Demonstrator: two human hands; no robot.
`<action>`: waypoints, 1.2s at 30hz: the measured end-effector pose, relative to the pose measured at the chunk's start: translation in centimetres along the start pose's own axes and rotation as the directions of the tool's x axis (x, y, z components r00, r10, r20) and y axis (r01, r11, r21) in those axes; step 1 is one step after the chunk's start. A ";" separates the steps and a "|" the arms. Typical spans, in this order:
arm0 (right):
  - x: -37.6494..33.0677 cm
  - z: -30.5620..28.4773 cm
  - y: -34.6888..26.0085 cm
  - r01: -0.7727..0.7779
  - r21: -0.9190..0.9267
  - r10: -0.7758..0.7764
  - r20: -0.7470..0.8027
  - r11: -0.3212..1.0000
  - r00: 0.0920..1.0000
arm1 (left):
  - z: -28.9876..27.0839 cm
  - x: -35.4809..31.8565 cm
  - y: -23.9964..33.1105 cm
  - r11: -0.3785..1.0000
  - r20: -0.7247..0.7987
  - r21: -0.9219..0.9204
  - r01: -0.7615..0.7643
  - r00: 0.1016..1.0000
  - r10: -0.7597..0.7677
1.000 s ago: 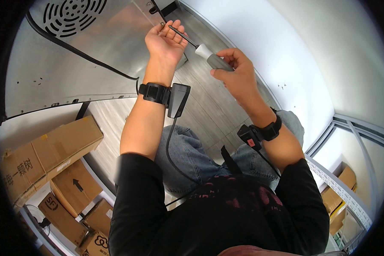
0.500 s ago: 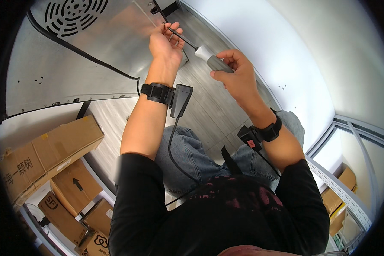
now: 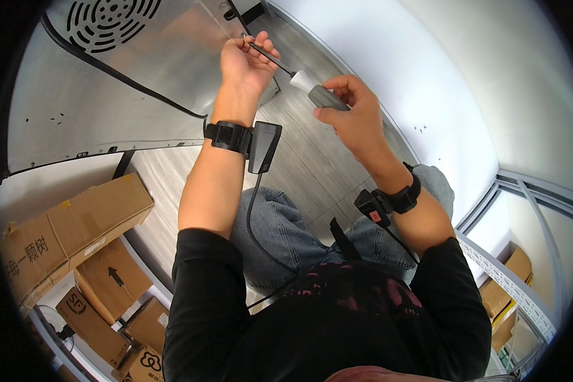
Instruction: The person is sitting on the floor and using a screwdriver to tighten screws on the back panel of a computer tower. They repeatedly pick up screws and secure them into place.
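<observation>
My right hand (image 3: pixel 356 108) is closed around the grey handle of a screwdriver (image 3: pixel 304 81). Its dark shaft points up and to the left, ending beside the fingers of my left hand (image 3: pixel 245 63). That hand is turned palm up, its thumb and forefinger pinching a small metal piece (image 3: pixel 244 37) that looks like a screw but is too small to tell surely. The other left fingers curl loosely near the shaft. Just beyond the left fingertips is the edge of a large metal panel (image 3: pixel 153 95) with round vent slots.
A black cable (image 3: pixel 127 81) runs across the panel. Cardboard boxes (image 3: pixel 102 210) are stacked at lower left, more (image 3: pixel 506 286) behind a perforated metal rail (image 3: pixel 509 286) at right. A white wall (image 3: pixel 439 83) rises on the right above the grey plank floor (image 3: pixel 299 153).
My left hand and forearm have shifted slightly left, and the wrist has turned a little. The small metal piece shows more clearly. My right hand and the screwdriver stay nearly still.
</observation>
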State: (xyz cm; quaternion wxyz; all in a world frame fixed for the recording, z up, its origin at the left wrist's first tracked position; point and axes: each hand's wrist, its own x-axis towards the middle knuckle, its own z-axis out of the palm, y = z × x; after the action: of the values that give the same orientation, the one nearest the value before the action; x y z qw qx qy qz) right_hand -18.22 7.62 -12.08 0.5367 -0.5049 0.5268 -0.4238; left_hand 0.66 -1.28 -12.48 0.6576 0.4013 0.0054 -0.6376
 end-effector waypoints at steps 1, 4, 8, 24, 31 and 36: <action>-0.1 0.0 -0.3 -0.019 0.007 0.019 0.003 1.000 1.000 | -0.2 -0.1 -0.1 1.000 0.023 -0.028 0.001 1.000 0.000; -0.3 0.0 -0.3 -0.024 0.004 0.024 0.005 1.000 1.000 | -0.6 -0.3 -0.3 0.999 0.038 -0.046 -0.003 0.999 0.005; -0.1 -1.4 -1.0 -0.024 -0.051 0.024 -0.005 0.998 1.000 | -0.2 -0.9 -0.8 0.999 0.013 0.040 -0.008 1.000 0.008; 0.1 -27.3 -2.8 0.075 -0.083 -0.091 -0.221 0.994 0.971 | 3.8 -1.4 -23.3 0.391 0.354 0.894 -0.219 0.881 -0.316; -5.9 -32.1 11.8 -0.130 0.114 0.165 -0.403 0.985 0.900 | -1.3 -1.0 -36.9 -0.081 0.569 0.797 -0.598 0.790 -0.228; -8.1 -32.4 16.4 -0.122 0.357 0.286 -0.453 0.926 0.844 | -3.4 -2.0 -40.7 -0.172 0.646 0.721 -0.671 0.741 -0.184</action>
State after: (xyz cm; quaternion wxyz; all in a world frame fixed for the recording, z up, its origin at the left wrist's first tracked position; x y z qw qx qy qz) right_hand -52.35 14.66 -25.04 0.4986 -0.2266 0.6239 -0.5575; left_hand -32.30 7.72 -34.91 0.2192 0.5298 -0.7421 -0.3472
